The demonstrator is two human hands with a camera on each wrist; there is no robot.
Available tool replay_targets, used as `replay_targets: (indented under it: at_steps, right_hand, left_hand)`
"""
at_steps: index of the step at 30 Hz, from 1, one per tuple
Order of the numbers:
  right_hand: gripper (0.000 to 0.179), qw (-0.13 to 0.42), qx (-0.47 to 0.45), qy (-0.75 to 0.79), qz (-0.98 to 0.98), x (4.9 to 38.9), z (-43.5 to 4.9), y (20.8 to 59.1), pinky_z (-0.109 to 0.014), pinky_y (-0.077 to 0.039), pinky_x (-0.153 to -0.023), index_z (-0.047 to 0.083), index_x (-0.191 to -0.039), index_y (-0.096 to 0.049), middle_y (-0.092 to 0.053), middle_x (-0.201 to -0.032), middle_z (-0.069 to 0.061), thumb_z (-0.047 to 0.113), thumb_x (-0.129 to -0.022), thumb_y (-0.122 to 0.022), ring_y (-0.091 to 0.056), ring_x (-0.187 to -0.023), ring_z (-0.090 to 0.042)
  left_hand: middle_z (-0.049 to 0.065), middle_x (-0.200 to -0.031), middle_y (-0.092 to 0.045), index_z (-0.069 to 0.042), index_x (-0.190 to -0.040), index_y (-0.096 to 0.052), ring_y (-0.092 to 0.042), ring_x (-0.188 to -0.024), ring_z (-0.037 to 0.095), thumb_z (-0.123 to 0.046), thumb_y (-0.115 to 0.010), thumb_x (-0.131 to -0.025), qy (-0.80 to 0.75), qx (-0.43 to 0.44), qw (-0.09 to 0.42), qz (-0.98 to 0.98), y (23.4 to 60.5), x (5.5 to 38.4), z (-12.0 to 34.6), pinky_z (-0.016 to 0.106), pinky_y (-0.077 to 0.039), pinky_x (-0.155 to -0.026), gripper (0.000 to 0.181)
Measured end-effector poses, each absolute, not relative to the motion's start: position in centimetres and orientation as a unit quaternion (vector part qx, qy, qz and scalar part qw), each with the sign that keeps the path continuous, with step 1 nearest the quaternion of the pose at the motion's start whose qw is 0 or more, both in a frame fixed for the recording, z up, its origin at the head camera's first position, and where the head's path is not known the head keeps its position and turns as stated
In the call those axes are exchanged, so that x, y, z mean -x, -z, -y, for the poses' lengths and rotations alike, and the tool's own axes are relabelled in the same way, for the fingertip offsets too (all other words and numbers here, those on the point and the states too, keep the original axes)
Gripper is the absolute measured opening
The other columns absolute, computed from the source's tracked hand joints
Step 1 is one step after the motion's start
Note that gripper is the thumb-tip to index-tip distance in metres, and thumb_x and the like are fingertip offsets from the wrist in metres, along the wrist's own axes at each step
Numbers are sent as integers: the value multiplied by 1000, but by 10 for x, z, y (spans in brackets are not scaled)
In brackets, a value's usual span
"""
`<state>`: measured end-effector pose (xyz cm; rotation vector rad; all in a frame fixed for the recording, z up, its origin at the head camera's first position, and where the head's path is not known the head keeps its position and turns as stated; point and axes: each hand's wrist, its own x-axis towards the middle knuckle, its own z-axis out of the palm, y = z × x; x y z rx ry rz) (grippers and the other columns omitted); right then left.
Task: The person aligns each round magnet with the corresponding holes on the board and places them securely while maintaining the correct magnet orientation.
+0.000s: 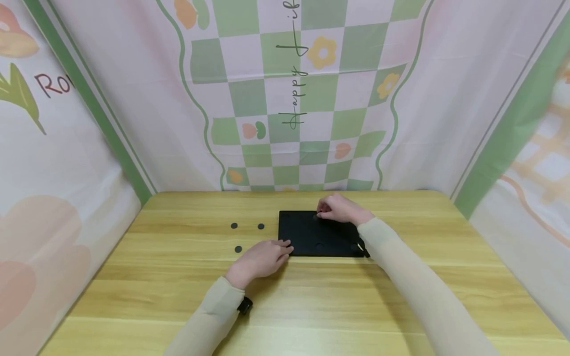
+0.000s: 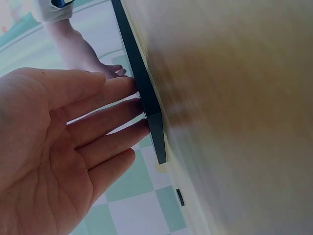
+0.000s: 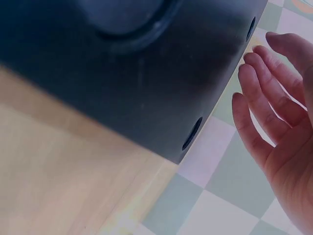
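Note:
A flat black rectangular board point(image 1: 303, 235) lies on the table, with round spots or recesses on its top. My left hand point(image 1: 262, 259) rests its fingertips on the board's near left corner; in the left wrist view its extended fingers point(image 2: 115, 134) touch the edge. Over the board's far middle, my right hand point(image 1: 340, 208) is lowered beside a round spot point(image 1: 315, 216). The right wrist view shows that hand point(image 3: 279, 107) with loosely bent, parted fingers and nothing visible between them. A large round recess point(image 3: 122, 19) shows close up there.
Three small dark discs lie left of the board: a far-left disc point(image 1: 234, 225), one nearer the board point(image 1: 261, 226) and a closer one point(image 1: 238, 249). A patterned cloth point(image 1: 285, 99) hangs behind the wooden table point(image 1: 311, 306). A small black device point(image 1: 245, 305) sits on my left wrist.

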<state>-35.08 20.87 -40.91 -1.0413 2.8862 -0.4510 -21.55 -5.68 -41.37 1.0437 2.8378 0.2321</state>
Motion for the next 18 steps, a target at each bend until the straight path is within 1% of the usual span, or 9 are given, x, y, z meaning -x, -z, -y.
replay_targets:
  at_steps: [4, 12, 18]
  right_hand:
    - [12, 20, 338, 146, -930, 346, -212, 407, -32, -55, -74, 10, -96, -70, -69, -89, -2, 19, -90, -65, -64, -80, -13]
    - [8, -3, 349, 134, -927, 340, -219, 407, -27, -50, -66, 13, -91, -70, -65, -82, 3, 19, -90, -64, -55, -70, -7]
    - [8, -22, 354, 135, -925, 333, -227, 407, -28, -50, -65, 11, -91, -70, -65, -82, 1, 17, -90, -64, -56, -70, -8]
  left_hand:
    - [5, -142, -50, -13, -134, -56, -47, -131, 24, -25, -44, -102, -76, -345, 53, -934, 414, 215, 57, 38, -40, -107, 36]
    - [5, -142, -50, -13, -133, -56, -48, -130, 23, -24, -44, -101, -79, -347, 51, -933, 417, 216, 57, 37, -41, -107, 36]
    - [5, -142, -50, -13, -134, -56, -48, -130, 23, -24, -44, -101, -82, -345, 51, -934, 418, 216, 58, 37, -41, -106, 36]
